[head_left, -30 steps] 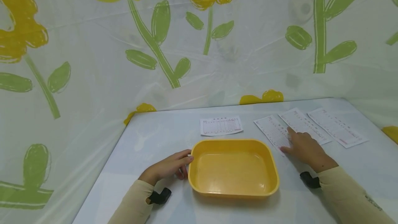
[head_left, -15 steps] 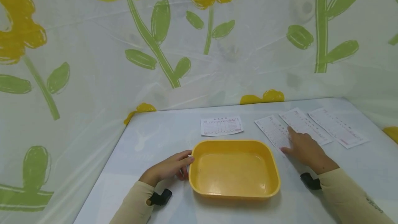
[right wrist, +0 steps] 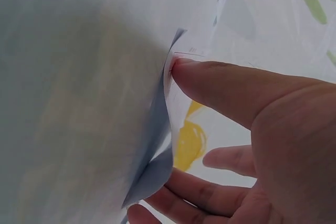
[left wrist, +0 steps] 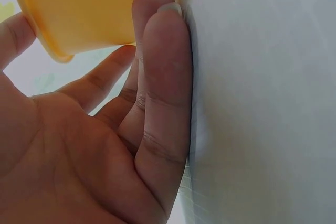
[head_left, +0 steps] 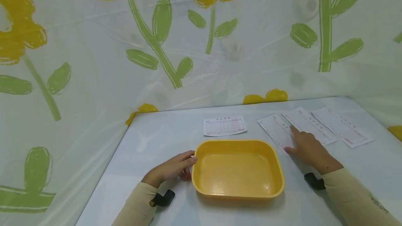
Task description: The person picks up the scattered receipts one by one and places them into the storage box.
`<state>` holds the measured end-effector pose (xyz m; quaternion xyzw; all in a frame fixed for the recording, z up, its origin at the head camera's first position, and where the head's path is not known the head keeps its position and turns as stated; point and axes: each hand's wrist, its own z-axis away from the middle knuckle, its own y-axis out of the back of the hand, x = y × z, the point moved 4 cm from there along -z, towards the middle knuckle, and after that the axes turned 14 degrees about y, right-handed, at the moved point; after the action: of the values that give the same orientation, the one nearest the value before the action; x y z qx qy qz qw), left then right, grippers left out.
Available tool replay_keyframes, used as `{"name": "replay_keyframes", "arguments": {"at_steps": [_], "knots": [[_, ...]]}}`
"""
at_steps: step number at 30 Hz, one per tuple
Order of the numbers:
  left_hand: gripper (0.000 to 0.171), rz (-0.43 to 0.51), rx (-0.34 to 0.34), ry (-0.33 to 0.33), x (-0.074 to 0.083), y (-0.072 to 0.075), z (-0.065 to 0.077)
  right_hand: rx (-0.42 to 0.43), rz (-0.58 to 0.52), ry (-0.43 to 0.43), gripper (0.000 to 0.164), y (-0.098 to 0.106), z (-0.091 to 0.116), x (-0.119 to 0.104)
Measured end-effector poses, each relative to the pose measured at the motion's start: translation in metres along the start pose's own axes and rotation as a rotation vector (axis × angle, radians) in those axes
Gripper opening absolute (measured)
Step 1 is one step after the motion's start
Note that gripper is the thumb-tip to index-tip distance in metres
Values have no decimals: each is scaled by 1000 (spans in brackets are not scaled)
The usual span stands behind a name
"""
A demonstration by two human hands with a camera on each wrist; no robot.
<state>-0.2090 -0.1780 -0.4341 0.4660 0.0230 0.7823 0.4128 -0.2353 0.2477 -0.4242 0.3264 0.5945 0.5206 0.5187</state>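
Observation:
My left hand (head_left: 171,168) holds the left end of a yellow plastic tray (head_left: 238,195), thumb at its rim and a finger against the outer wall in the left wrist view. The other fingers of that hand rest along the white tabletop. My right hand (head_left: 309,151) is over the leftmost of three printed paper forms, the near form (head_left: 274,128). In the right wrist view the thumb presses on the printed face of this paper form (right wrist: 169,85) and fingers touch its other edge. Between them the sheet bows up off the table.
A middle form (head_left: 307,123) and a right form (head_left: 340,126) lie slanted beside the held one. Behind the tray lies another single form (head_left: 224,126). A flower-print curtain (head_left: 251,55) hangs along the table's back edge.
Both hands stay nearly in place, left at the tray and right on the near form. The whole head view shifts only slightly.

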Motion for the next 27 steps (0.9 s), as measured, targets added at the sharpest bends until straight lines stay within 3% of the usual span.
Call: {"name": "replay_keyframes", "arguments": {"at_steps": [27], "knots": [[53, -19, 9, 4, 1, 0, 2, 11, -52, 3, 104, 3, -2, 0]]}}
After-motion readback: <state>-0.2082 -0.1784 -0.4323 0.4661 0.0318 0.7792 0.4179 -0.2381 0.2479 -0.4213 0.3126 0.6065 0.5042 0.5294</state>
